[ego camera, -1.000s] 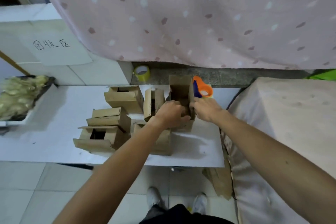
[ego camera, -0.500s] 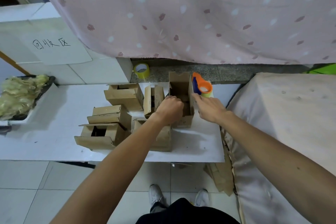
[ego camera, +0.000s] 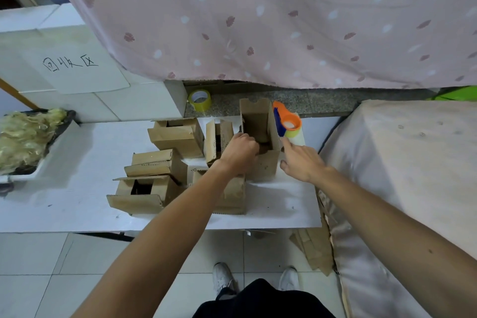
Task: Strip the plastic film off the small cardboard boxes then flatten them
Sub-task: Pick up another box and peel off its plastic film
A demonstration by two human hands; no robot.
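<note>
Hands on open box (ego camera: pixel 263 166).
Left hand (ego camera: pixel 241 152) grips its left wall, fingers curled inside; right hand (ego camera: pixel 300 160) released, index finger straight against the right wall.

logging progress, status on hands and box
Left hand grips open box rim. Right hand open beside its right wall. Tape dispenser close behind.

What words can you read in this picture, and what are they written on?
"回收区": handwritten in dark pen on the sheet of paper lying on the white block at the left.
Cardboard boxes and tape roll: no writing that can be read.
</note>
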